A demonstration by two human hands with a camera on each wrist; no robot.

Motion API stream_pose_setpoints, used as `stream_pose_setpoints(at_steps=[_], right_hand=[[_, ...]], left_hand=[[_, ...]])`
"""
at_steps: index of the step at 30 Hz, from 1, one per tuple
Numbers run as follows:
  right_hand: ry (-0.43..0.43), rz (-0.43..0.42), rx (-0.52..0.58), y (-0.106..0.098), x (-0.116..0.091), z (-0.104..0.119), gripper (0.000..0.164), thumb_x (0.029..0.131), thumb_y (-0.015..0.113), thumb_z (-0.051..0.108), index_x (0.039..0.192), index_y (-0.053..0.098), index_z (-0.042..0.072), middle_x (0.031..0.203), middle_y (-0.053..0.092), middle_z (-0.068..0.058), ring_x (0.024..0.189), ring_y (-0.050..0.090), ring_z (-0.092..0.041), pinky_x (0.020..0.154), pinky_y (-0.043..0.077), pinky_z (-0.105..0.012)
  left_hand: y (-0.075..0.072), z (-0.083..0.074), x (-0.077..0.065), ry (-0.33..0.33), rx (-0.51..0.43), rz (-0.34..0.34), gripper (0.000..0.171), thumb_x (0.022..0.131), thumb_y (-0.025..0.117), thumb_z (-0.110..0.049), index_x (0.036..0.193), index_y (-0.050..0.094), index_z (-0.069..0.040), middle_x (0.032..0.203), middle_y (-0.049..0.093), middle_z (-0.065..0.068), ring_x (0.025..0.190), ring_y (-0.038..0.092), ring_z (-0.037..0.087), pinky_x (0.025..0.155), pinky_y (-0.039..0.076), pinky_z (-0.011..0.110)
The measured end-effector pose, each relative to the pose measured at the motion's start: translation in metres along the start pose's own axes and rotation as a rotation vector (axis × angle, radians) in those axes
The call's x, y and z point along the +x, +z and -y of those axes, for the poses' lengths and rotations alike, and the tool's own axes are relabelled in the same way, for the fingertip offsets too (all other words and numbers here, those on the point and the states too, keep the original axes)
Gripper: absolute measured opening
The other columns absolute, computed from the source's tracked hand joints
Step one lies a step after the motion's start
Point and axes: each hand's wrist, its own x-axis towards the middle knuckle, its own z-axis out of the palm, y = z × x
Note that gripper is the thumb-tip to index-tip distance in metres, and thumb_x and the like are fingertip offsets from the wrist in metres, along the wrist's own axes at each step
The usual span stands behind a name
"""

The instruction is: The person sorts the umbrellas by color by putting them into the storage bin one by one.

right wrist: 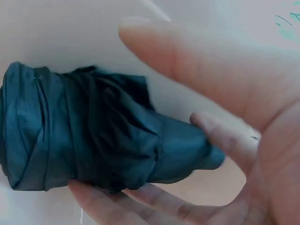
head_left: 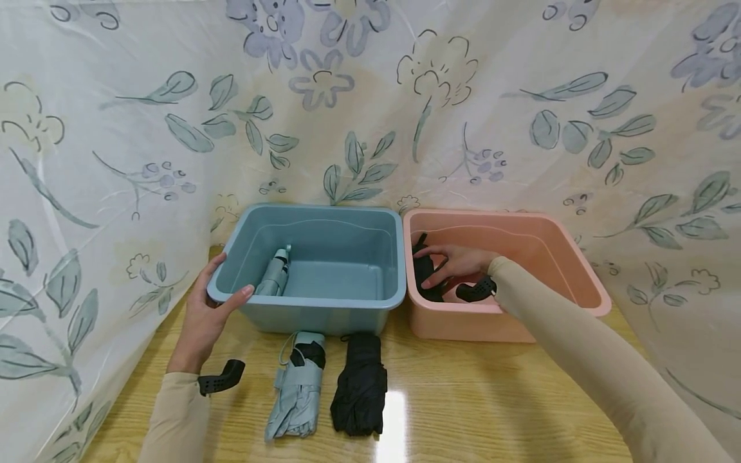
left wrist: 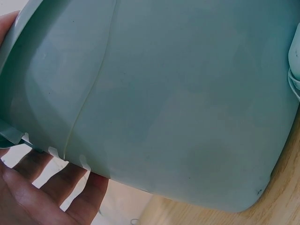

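Note:
At the near left corner of a blue plastic bin, my left hand grips the rim, thumb over the edge and fingers along the outside. My right hand reaches into a pink bin, where a folded black umbrella lies along the left wall. In the right wrist view the fingers touch that umbrella's side, while the thumb stands apart from it. Inside the blue bin a folded light-blue umbrella leans at the left.
In front of the blue bin, a folded grey-blue umbrella and a folded black umbrella lie side by side on the wooden table. A floral curtain hangs behind the bins and along both sides.

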Motion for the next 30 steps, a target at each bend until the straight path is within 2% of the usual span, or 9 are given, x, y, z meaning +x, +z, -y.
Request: stream_pose_setpoints(at_steps=[2,5,9,11,16,20,25,30], right_hand=[[0.001,0.001,-0.004,-0.001,0.000,0.000,0.084,0.093,0.073,0.005,0.159,0.021,0.004,0.163,0.012,-0.026,0.115,0.063,-0.038,0.094,0.052,-0.054],[0.017,-0.036,-0.011,-0.002,0.000,0.000,0.081,0.094,0.071,0.007,0.159,0.022,0.000,0.161,0.019,-0.028,0.120,0.059,-0.040,0.095,0.051,-0.054],[0.039,-0.075,-0.004,-0.004,-0.002,0.001,0.080,0.094,0.072,0.009,0.158,0.025,0.000,0.158,0.029,-0.028,0.124,0.053,-0.043,0.095,0.051,-0.055],[0.043,-0.067,-0.001,-0.004,-0.003,0.003,0.079,0.095,0.071,0.009,0.158,0.025,0.000,0.157,0.031,-0.028,0.124,0.053,-0.045,0.095,0.050,-0.056],[0.030,-0.061,-0.010,-0.003,-0.011,0.009,0.077,0.096,0.069,0.009,0.158,0.025,0.000,0.155,0.036,-0.029,0.129,0.053,-0.043,0.098,0.047,-0.059],[-0.016,-0.065,-0.034,-0.001,-0.024,0.017,0.075,0.095,0.070,0.010,0.158,0.029,0.003,0.156,0.035,-0.028,0.132,0.051,-0.041,0.100,0.045,-0.061],[-0.100,-0.091,-0.045,0.006,-0.041,0.026,0.074,0.092,0.076,0.012,0.155,0.038,0.010,0.153,0.040,-0.023,0.127,0.055,-0.038,0.100,0.044,-0.063],[-0.211,-0.124,-0.084,0.014,-0.063,0.033,0.068,0.092,0.076,0.014,0.152,0.044,0.011,0.146,0.048,-0.018,0.126,0.055,-0.036,0.100,0.048,-0.052]], left_hand=[[0.000,0.000,0.000,0.003,-0.004,-0.001,0.082,0.098,0.070,-0.022,0.162,0.021,-0.033,0.162,0.022,0.015,0.140,0.031,0.039,0.088,0.041,0.012],[0.000,0.000,0.000,0.001,-0.002,0.000,0.081,0.098,0.070,-0.022,0.162,0.021,-0.033,0.162,0.022,0.015,0.140,0.031,0.039,0.089,0.041,0.013],[0.000,0.000,0.000,-0.010,0.011,0.000,0.081,0.098,0.069,-0.023,0.162,0.021,-0.035,0.162,0.022,0.013,0.141,0.030,0.038,0.095,0.042,0.020],[0.000,-0.001,0.000,-0.013,0.016,-0.002,0.081,0.098,0.069,-0.024,0.162,0.020,-0.035,0.163,0.022,0.013,0.141,0.030,0.038,0.097,0.042,0.023],[0.000,0.000,0.000,0.005,-0.020,0.002,0.082,0.097,0.070,-0.020,0.162,0.021,-0.032,0.162,0.022,0.014,0.141,0.030,0.039,0.091,0.042,0.015],[0.001,0.001,0.001,0.017,-0.040,0.003,0.083,0.097,0.071,-0.018,0.162,0.022,-0.030,0.162,0.023,0.015,0.141,0.030,0.040,0.088,0.042,0.011],[0.000,0.001,0.000,0.016,-0.034,-0.002,0.083,0.097,0.071,-0.019,0.162,0.022,-0.031,0.162,0.023,0.015,0.141,0.031,0.040,0.088,0.042,0.010],[0.001,0.001,0.001,0.020,-0.029,0.000,0.083,0.097,0.071,-0.019,0.162,0.022,-0.030,0.162,0.023,0.015,0.141,0.031,0.040,0.088,0.042,0.011]])
